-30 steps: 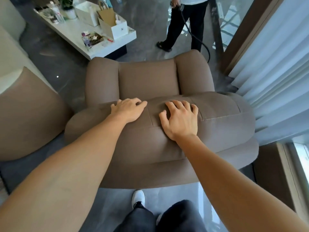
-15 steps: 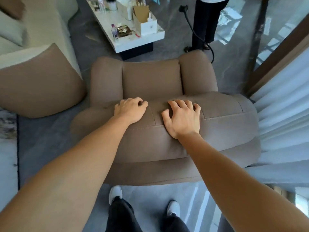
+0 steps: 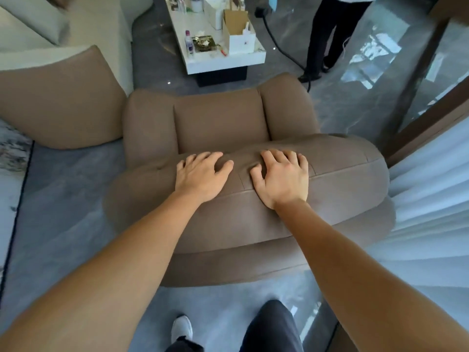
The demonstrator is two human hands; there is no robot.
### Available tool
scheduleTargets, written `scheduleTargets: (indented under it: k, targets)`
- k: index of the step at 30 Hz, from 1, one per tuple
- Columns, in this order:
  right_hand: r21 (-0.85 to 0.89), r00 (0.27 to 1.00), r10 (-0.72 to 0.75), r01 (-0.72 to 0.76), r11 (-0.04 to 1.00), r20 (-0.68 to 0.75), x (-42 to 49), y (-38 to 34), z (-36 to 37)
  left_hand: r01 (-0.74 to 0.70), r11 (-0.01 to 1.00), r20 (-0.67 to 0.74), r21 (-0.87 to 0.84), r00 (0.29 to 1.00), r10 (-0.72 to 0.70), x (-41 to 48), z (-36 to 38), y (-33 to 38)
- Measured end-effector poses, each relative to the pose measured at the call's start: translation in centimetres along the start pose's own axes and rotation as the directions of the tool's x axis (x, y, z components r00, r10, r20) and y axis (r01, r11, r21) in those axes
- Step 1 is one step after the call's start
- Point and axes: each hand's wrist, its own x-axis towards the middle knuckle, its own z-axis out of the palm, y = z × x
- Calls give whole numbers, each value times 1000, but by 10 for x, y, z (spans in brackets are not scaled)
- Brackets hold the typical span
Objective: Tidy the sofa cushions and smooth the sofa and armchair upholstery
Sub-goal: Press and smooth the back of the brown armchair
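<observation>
A brown upholstered armchair stands right in front of me, seen from behind and above. Its thick padded backrest runs across the middle of the view. My left hand lies palm down on top of the backrest, left of the centre seam. My right hand presses on it just right of that seam, with fingers spread and slightly curled into the fabric. Neither hand holds anything. At the left is the sofa's brown end piece, with its cream cushions behind.
A white coffee table with boxes, a bottle and clutter stands beyond the armchair. Another person stands at the back right beside a black cable. White curtains hang close at the right. A rug edge shows at the left.
Both hands stay on the backrest; their fingers have curled a little more into the fabric. My view has swung, so more of the sofa and table shows at the left.
</observation>
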Motion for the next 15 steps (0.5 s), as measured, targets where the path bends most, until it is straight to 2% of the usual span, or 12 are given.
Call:
scheduleTargets:
  k: [7, 12, 15]
  targets:
    - [56, 990, -129, 125, 991, 65, 20, 46, -6, 90, 992, -84, 88, 993, -83, 2, 8, 46]
    - [65, 961, -216, 207, 976, 174, 30, 64, -15, 297, 955, -120, 9, 948, -294, -17, 10, 81]
    - [38, 942, -228, 226, 973, 246, 36, 72, -20, 287, 958, -151, 28, 948, -279, -36, 18, 100]
